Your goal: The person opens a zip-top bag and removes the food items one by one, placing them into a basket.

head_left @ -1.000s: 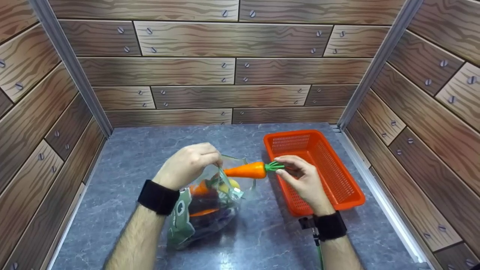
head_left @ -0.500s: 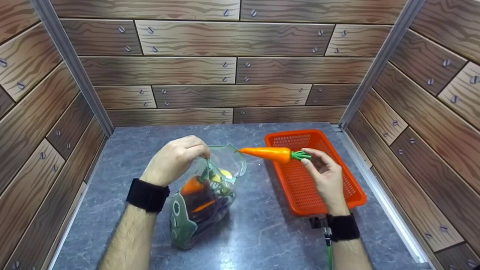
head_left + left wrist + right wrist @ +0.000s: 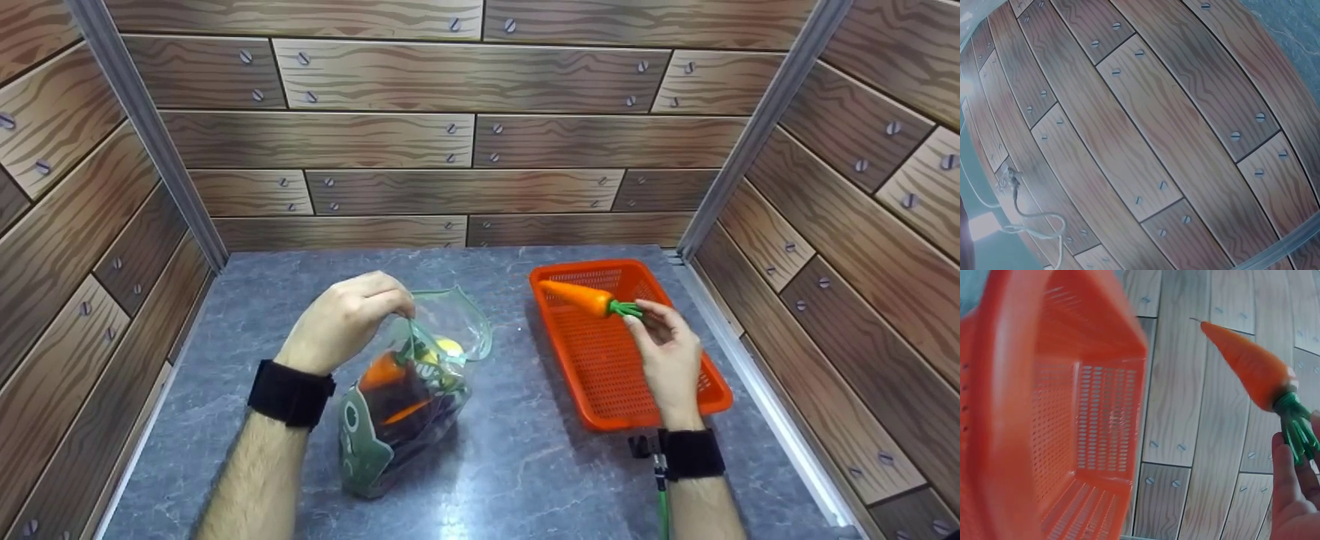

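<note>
One carrot [image 3: 585, 298] in the air over the red basket [image 3: 609, 379], roughly level, tip toward the basket's far left corner, green tops [image 3: 625, 308] toward the person. Right hand [image 3: 671, 358] pinches it by the tops only, thumb against fingers; the body is unsupported. Right wrist view shows the same pinch, nothing touching the body.

My read on doing this well: the pinch is at one end, so the heavy tip likely wants to droop or swing. Move slow, firm up on the tops, no wrist flick. Tip overlaps the rim in head view; I can't tell clearance, so draw it inward before any lowering. If setting down, line it up with the basket's long side and let go low to avoid a bounce.

Left hand [image 3: 343, 319] grips the edge of the clear-and-green bag [image 3: 367, 459], mouth open, orange, yellow and dark items inside. Bag sits on the bench [image 3: 517, 480], left of the basket. Steady that edge; a tug could tip it. Left wrist view mostly shows plank-patterned wall [image 3: 1129, 124], no help on grip.
</note>
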Available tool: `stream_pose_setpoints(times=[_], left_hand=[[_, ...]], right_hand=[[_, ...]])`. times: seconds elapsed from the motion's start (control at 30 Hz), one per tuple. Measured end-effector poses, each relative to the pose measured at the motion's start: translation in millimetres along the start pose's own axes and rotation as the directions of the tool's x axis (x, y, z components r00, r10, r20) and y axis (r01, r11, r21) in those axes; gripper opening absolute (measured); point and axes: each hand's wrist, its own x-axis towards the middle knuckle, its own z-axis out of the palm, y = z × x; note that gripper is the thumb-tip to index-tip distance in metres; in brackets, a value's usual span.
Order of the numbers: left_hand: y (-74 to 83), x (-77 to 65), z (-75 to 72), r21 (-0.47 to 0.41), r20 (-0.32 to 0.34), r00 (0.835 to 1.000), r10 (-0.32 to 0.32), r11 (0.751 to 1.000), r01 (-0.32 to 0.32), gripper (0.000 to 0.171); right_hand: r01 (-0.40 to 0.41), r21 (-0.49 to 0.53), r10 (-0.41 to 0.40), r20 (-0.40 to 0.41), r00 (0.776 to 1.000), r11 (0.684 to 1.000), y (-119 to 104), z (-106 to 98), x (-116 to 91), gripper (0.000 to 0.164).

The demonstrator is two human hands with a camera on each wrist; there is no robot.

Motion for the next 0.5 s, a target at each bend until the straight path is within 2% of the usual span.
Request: stream_pose_setpoints(times=[0.2, 0.5], left_hand=[[0.7, -1.7, 0.5, -0.013, -0.023, 1.000, 0.001, 1.000, -0.001, 0.027], [1.6, -3.3, 0.4, -0.025, -0.036, 0.999, 0.003, 1.000, -0.004, 0.028]], right_hand=[[0.003, -0.126, -0.005, -0.013, 1.000, 0.992, 14.6, 0.4, -3.3, 0.034], [-0.046, -0.249, 0.048, 0.002, 0.999, 0.967, 29.3, -0.2, -9.1, 0.034]])
